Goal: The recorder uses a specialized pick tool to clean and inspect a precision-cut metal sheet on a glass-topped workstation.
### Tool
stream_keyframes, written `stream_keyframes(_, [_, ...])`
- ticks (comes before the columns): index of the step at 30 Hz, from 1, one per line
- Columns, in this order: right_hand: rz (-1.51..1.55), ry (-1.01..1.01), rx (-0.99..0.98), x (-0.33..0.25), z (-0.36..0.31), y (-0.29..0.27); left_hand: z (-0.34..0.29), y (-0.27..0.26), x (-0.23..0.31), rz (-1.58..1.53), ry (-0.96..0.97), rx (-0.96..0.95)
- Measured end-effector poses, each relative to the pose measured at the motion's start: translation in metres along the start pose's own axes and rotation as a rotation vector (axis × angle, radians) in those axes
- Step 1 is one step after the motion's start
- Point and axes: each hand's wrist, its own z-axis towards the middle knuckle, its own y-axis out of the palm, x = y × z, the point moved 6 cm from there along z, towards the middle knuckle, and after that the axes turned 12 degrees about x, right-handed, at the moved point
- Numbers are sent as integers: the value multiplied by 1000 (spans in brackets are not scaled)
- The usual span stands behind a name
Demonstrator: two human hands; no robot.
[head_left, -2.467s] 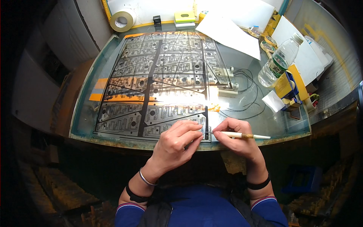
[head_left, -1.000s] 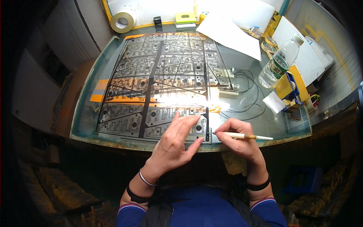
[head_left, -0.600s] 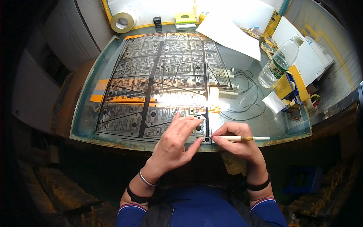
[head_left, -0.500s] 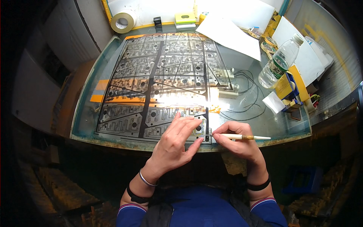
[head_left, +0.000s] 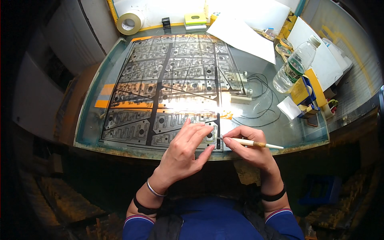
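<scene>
A large patterned film sheet (head_left: pixel 160 96), dark lines over a clear ground, lies across the glass-topped table (head_left: pixel 260 128). My left hand (head_left: pixel 186 148) rests on its near right corner, fingers stretched out and thumb apart, holding nothing. Just right of it, my right hand (head_left: pixel 250 146) pinches a slim pen-like tool (head_left: pixel 260 144) with a pale tapered handle and a brown band. The handle points right, while the working tip points left at the film's near right edge. That tip is too small to make out, and I cannot tell whether it touches the film.
Orange strips (head_left: pixel 105 96) show under the film. Black cables (head_left: pixel 264 94) curl to its right. A water bottle (head_left: pixel 294 68), a small blue-and-yellow box (head_left: pixel 306 96) and a folded white paper (head_left: pixel 289 108) stand right. Behind are a tape roll (head_left: pixel 130 23) and a white sheet (head_left: pixel 244 38).
The handle of the pen-like tool has tilted a little, its far end slightly lower and further left. My right hand has shifted slightly left; my left hand stays in place.
</scene>
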Motion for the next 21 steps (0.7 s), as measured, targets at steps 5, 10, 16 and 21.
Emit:
stream_keyframes(5, [-63,-80,13,2,0,1,0,0,-1,4,0,-2])
stream_keyframes(10, [24,83,-58,5,-1,-3,-1,0,0,10,4,4])
stream_keyframes(16, [76,123,64,0,2,-1,-1,0,0,11,7,3])
stream_keyframes(21, [41,107,77,0,2,1,0,0,-1,1,-2,-2])
